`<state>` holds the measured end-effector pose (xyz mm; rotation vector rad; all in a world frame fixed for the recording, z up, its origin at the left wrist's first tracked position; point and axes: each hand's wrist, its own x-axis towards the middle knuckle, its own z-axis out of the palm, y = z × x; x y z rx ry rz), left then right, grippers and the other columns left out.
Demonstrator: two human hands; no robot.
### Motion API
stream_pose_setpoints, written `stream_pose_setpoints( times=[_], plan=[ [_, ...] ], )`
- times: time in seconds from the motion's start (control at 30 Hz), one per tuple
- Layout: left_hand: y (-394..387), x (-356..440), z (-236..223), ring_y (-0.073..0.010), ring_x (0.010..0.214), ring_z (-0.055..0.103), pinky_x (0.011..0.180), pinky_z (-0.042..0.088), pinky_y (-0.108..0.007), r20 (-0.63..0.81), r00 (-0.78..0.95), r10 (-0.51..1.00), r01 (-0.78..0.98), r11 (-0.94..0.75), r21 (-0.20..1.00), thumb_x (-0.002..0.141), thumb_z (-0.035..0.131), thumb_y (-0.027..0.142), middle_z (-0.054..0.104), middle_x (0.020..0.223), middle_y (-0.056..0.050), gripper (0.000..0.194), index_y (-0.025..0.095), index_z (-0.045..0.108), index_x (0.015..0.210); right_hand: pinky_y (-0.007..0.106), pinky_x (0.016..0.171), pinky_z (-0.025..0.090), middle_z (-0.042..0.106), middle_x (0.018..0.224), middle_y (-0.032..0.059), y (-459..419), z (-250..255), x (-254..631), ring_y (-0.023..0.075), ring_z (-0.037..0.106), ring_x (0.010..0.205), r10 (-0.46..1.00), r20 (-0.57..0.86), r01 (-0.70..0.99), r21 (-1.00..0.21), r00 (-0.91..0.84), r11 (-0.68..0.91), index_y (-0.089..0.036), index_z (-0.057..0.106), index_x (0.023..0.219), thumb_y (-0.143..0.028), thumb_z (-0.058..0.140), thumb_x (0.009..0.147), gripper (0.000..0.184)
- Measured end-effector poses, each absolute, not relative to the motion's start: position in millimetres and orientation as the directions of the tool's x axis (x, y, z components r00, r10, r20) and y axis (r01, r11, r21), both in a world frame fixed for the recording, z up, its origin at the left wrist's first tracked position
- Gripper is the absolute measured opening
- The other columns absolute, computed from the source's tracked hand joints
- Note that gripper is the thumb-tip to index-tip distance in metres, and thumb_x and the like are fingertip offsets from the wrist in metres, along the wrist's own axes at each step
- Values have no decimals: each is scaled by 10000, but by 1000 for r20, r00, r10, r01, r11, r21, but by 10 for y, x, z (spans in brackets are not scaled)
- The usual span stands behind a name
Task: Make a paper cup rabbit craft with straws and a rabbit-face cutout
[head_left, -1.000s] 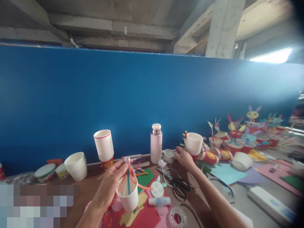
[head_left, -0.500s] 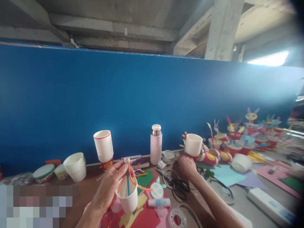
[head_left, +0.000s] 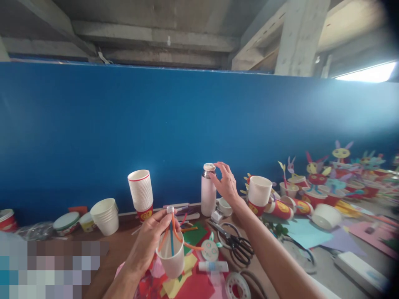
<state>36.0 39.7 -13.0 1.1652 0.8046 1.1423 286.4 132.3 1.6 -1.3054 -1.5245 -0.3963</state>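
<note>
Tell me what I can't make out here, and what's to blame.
All in the head view:
How the orange strip and blue stick are joined: too small, partly covered by the left hand.
Whether the right hand touches the flask: the two overlap.
Part of the small cup: behind that hand's wrist.
The tape roll's bottom: cut off by the lower edge.
The far-right paper figures' details: blurred.

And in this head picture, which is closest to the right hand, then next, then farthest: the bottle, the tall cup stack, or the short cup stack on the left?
1. Bottle: right by the right hand's fingers.
2. Tall cup stack: left of the bottle.
3. Short cup stack: farthest left.
</note>
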Motion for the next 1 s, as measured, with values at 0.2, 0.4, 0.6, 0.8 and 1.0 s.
stream_pose_setpoints(
  times=[0.2, 0.4, 0.6, 0.8, 1.0],
  plan=[
    [400, 358, -150, -177, 633, 612, 634, 462, -283, 74, 286, 955, -247, -1, 969, 756, 578, 347, 658, 688, -51, 252, 153, 626, 910, 311, 786, 405, 514, 1151, 73, 1460, 80, 2896, 212, 530, 966, 587, 809, 896, -257, -5, 361, -212, 473, 1136, -321, 520, 784, 371],
    [412, 347, -197, -163, 634, 606, 650, 462, -288, 73, 300, 951, -253, 5, 967, 790, 542, 335, 651, 703, -32, 246, 175, 599, 968, 262, 711, 402, 572, 1010, 48, 1490, 151, 2956, 168, 564, 792, 608, 793, 912, -213, -49, 351, -204, 527, 1022, -346, 518, 785, 277],
    [412, 345, -175, -168, 640, 606, 632, 452, -276, 87, 320, 943, -229, -11, 973, 794, 535, 335, 646, 703, -46, 235, 154, 605, 926, 271, 739, 422, 551, 1075, 70, 1499, 31, 2915, 181, 560, 881, 599, 801, 879, -304, 27, 367, -188, 444, 1129, -381, 508, 777, 407],
    [418, 357, -166, -165, 626, 603, 634, 447, -282, 106, 308, 945, -232, -34, 972, 793, 540, 324, 647, 679, -45, 215, 155, 588, 916, 404, 853, 385, 409, 1267, 177, 1457, -377, 2614, 306, 439, 1111, 649, 642, 771, -623, 408, 131, -126, 167, 1329, -570, 602, 601, 958],
    [419, 341, -183, -170, 635, 607, 630, 447, -282, 120, 317, 941, -228, -48, 972, 797, 534, 326, 651, 696, -55, 232, 147, 588, 934, 374, 843, 405, 453, 1215, 158, 1531, -473, 2457, 295, 470, 1082, 663, 566, 722, -689, 490, 54, -127, 264, 1274, -449, 592, 638, 785]
  ],
)
